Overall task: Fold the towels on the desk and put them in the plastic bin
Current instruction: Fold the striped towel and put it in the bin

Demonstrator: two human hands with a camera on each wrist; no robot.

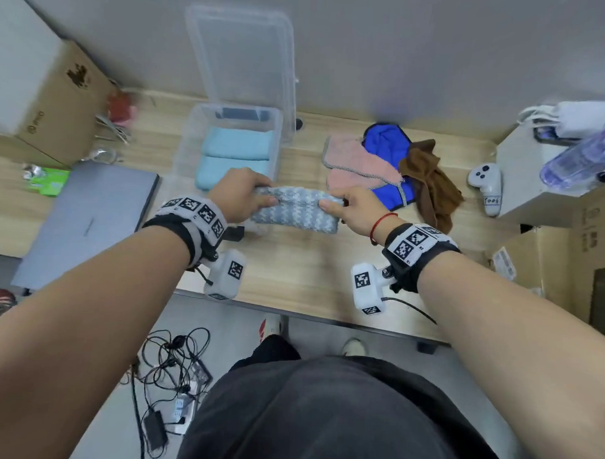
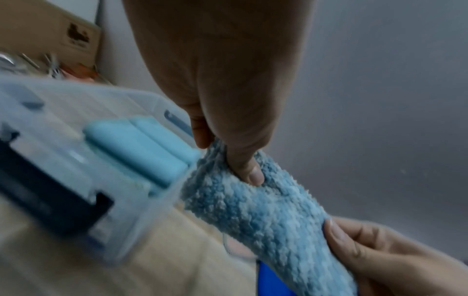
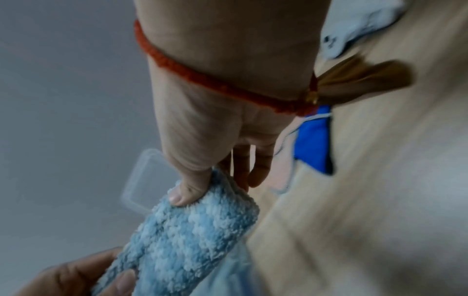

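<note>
The left hand (image 1: 242, 196) and right hand (image 1: 355, 210) each pinch one end of the folded towel (image 1: 295, 211), its long axis running between them, and the bin (image 1: 187, 146) lies just beyond the left grip.

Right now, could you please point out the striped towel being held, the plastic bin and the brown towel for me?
striped towel (image 1: 295, 212): head view, middle of the folded cloth between the two hands.
plastic bin (image 1: 279, 125): head view, its right wall.
brown towel (image 1: 429, 179): head view, middle of the crumpled cloth.
</note>
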